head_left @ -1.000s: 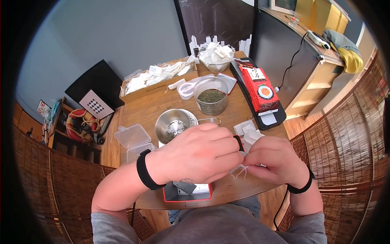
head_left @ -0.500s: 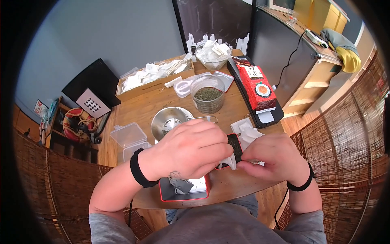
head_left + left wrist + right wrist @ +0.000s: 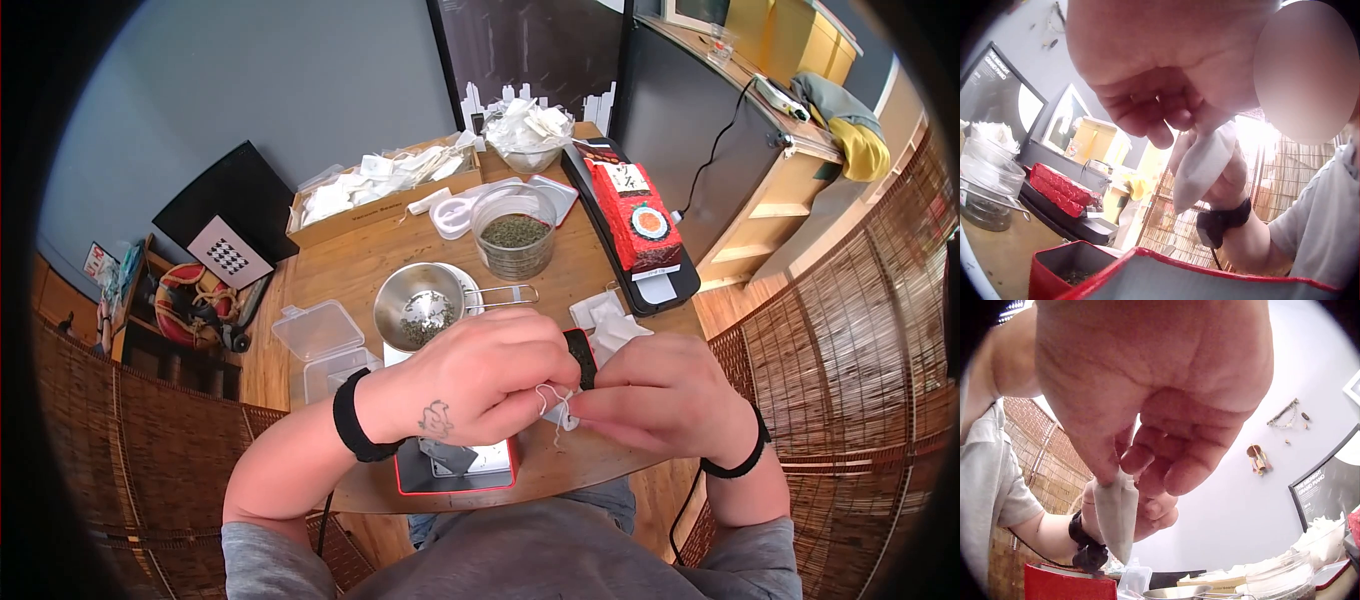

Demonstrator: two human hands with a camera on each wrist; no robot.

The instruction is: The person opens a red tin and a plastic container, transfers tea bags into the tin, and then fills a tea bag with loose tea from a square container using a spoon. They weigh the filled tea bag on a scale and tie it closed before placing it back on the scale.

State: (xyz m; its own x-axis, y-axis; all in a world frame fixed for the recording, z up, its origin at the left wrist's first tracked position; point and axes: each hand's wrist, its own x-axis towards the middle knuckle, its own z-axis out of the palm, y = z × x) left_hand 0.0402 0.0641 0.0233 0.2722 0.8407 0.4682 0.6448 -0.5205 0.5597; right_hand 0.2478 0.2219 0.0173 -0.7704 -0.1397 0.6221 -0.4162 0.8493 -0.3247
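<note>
A small white drawstring tea bag [image 3: 566, 415] hangs between my two hands, its loose strings [image 3: 556, 399] dangling by the fingertips. My left hand [image 3: 485, 375] pinches at its top, the other fingers curled, as the left wrist view shows. With thumb and forefinger, my right hand [image 3: 1166, 394] grips the gathered neck of the tea bag [image 3: 1116, 512], whose pointed end faces down. Behind the hands stands a small black box with a red rim [image 3: 580, 358], holding dark tea leaves. Nearer my body is a larger red-rimmed box [image 3: 455, 486], partly under the left wrist.
A steel pan [image 3: 390, 305] with some leaves sits on a white scale. Beyond are a clear tub [image 3: 515, 262] of tea leaves, a cardboard box [image 3: 385, 208] of white bags and a red tea packet [image 3: 632, 205] on a black appliance. White bags [image 3: 610, 322] lie by the right hand.
The hands parted slightly, uncovering the red-rimmed box of leaves, then came back together at the tea bag. Its strings now hang loose in front of the fingers.
</note>
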